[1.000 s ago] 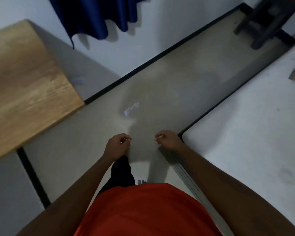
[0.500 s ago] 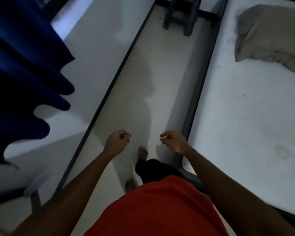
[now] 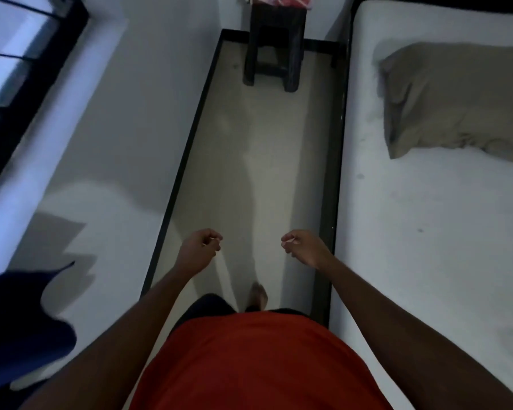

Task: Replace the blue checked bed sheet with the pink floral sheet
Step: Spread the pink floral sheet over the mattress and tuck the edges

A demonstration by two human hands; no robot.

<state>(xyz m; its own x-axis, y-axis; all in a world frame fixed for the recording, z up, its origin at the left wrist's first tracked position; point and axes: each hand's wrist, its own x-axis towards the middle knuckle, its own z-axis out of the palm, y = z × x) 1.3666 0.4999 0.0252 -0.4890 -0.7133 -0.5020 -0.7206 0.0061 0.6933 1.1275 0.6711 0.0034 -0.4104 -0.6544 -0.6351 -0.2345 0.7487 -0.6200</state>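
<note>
Room: narrow floor aisle (image 3: 264, 173) between a white wall (image 3: 131, 113), left, and a bed, right.
Mattress (image 3: 427, 232): white top without a sheet; blue checked sheet not in view, judged already off.
Pink sheet (image 3: 282, 0): pink cloth on the dark stool (image 3: 274, 45) at the far end, cut by the frame; print cannot be told.
Left hand (image 3: 200, 250): fingers loosely curled, holding nothing.
Right hand (image 3: 307, 247): likewise empty, near the bed edge.
Reason: 2 free hands suit fetching the sheet.
Pillow (image 3: 456, 99): far right on the mattress; likely in the way of spreading.
Curtain (image 3: 18, 321): dark blue, near left.
</note>
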